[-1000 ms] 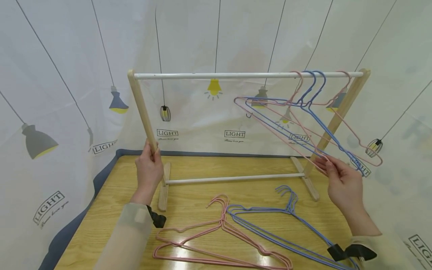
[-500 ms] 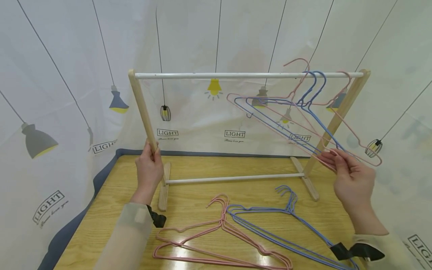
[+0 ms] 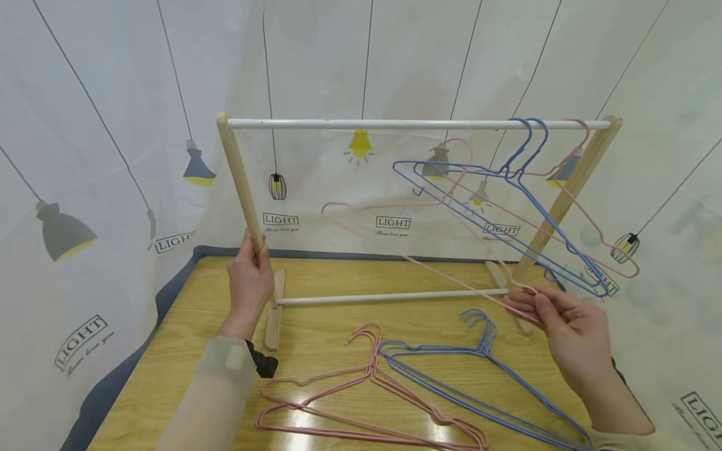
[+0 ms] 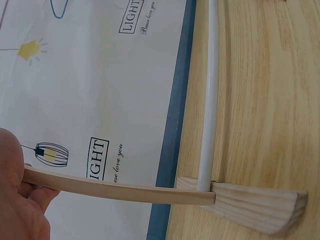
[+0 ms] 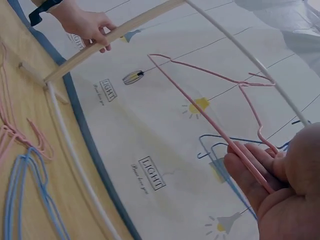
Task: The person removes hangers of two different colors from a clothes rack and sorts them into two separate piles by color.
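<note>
A person's right hand [image 3: 570, 332] pinches the lower corner of a pink wire hanger [image 3: 395, 207], fingers [image 5: 250, 180] and thumb closed on the wire. The hanger is off the white top rail [image 3: 366, 124] and slants in the air in front of the wooden rack [image 3: 564, 200], above the desk's far right part. The left hand [image 3: 251, 282] is wrapped around the rack's left upright [image 3: 239, 181], near the desk's far left edge, steadying the frame.

Two blue hangers [image 3: 507, 188] and one pink hanger [image 3: 586, 213] hang at the rail's right end. More pink hangers [image 3: 361, 394] and blue hangers [image 3: 479, 376] lie flat toward the desk's near edge.

Held by one corner, the wire will likely swing, so a firm pinch and a slow carry that keeps its hook clear of the hanging blue ones should serve best, with the left hand's grip holding the light rack in place.

Half a second earlier the pink hanger's hook rose above the rail beside the blue hooks; now it sits lower and further left, free of the rail, and the right hand has dropped toward the desk. The left hand's grip is unchanged.
</note>
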